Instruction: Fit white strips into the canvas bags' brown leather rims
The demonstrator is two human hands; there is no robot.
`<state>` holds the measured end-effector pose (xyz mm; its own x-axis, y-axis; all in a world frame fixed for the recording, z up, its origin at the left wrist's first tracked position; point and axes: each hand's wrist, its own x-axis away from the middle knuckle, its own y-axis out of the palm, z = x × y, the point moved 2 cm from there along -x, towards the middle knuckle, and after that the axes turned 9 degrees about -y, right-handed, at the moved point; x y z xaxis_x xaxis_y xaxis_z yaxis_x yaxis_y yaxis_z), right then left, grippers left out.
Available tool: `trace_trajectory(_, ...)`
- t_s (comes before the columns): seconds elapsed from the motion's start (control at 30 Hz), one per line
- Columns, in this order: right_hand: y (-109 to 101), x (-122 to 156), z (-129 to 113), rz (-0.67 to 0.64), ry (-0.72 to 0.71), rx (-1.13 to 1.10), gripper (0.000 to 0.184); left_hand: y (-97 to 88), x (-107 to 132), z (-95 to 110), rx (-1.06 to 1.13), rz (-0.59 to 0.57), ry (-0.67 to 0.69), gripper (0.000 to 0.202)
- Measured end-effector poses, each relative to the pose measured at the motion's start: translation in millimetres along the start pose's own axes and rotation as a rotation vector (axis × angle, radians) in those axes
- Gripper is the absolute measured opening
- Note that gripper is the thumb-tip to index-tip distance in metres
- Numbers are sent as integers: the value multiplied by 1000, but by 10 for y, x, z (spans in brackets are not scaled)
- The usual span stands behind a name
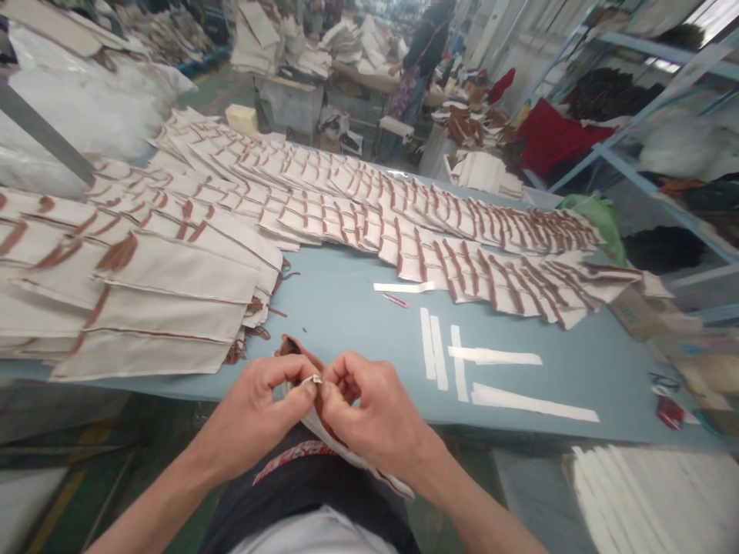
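My left hand (262,408) and my right hand (375,408) meet at the table's near edge, fingertips pinched close together. Between them is a cream and brown fabric piece (304,352), its lower part hanging over my lap. A small white bit (315,378) shows at the fingertips; whether it is part of the fabric I cannot tell. Beyond my hands lie a pink-handled small tool (396,301) and a white strip (404,287). More white strips (508,356) lie to the right of my right hand.
Overlapping cream panels with brown trim (173,285) cover the table's left side, and more rows (358,208) run along the back. Scissors (665,382) and a dark red object (670,412) lie at the right. A person (424,65) stands in the background.
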<state>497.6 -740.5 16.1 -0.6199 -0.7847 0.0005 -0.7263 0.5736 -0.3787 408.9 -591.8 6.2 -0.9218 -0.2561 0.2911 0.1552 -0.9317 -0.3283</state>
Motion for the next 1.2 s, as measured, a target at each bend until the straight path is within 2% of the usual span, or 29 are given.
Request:
trace_trajectory(0.1, -19, -9, -24, -32, 121, -146, 15, -2, -18, -101, 141, -94, -98, 30)
trace_trajectory(0.2, -31, -9, 6, -25, 109, -147, 15, -23, -26, -145, 173, -126, -170, 34)
trace_trajectory(0.37, -83, 7, 93, 8, -147, 24, 13, -59, -8, 5, -3, -78, -123, 36)
trace_trajectory(0.47, -148, 15, 77, -48, -284, 290, 9, -54, 25, 82, -82, -55, -57, 37)
trace_trajectory(0.6, -205, 30, -8, -154, -529, 703, 14, -43, 56, 100, -167, 13, 64, 33)
trace_trajectory(0.7, -217, 42, -40, -202, -600, 845, 15, -35, 62, 109, -230, 36, 111, 31)
trace_trajectory(0.8, -199, 43, -44, -197, -566, 846, 17, -19, 69, 150, -255, 55, 123, 29)
trace_trajectory(0.9, -146, 41, -40, -109, -480, 753, 16, 20, 56, 178, -180, 32, 61, 30)
trace_trajectory(1.07, -58, 26, -3, -13, -256, 455, 14, 76, -11, 91, 55, -6, -94, 27)
trace_trajectory(1.2, -102, 7, -1, -65, -104, 200, 14, 58, -11, -48, 97, -83, -174, 26)
